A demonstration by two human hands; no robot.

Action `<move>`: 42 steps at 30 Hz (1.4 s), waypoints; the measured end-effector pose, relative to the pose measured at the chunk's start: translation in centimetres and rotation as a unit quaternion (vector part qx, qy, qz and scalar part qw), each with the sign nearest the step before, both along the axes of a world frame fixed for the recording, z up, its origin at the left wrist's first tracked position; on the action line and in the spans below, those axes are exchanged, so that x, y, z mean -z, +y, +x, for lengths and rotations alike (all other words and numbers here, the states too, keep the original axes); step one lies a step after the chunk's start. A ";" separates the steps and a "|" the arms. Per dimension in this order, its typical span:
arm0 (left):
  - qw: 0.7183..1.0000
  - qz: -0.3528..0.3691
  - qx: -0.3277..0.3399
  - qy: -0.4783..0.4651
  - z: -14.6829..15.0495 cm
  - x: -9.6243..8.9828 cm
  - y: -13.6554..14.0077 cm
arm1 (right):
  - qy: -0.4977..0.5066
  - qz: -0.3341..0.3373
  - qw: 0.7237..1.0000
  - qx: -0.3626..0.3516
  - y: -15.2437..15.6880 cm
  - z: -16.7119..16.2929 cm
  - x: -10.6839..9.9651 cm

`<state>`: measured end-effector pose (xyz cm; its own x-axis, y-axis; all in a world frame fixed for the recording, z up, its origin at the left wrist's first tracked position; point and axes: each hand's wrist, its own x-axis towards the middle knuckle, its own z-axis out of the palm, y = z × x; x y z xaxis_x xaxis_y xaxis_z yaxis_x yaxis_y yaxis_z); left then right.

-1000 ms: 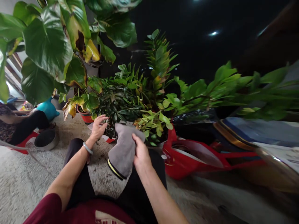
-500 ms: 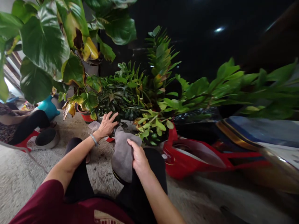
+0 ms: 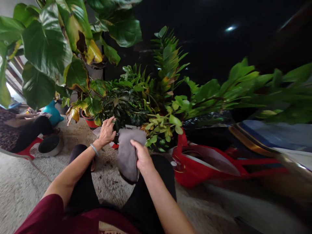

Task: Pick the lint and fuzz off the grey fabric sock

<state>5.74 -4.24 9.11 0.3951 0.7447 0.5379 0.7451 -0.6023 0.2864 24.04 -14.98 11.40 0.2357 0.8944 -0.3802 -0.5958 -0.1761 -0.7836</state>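
While the right hand (image 3: 142, 159) kept its fingers clamped on the grey cloth (image 3: 128, 152) above the lap, the left hand (image 3: 107, 131), splayed open half a second earlier, had curled its fingers into the dark leafy plant (image 3: 126, 107), apparently steadying foliage beside the cloth for wiping.
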 end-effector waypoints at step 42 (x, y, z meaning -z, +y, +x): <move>0.973 -0.119 0.009 -0.199 -1.7 4.6 -0.2 | 0.028 0.105 0.994 0.005 1.8 1.5 -4.0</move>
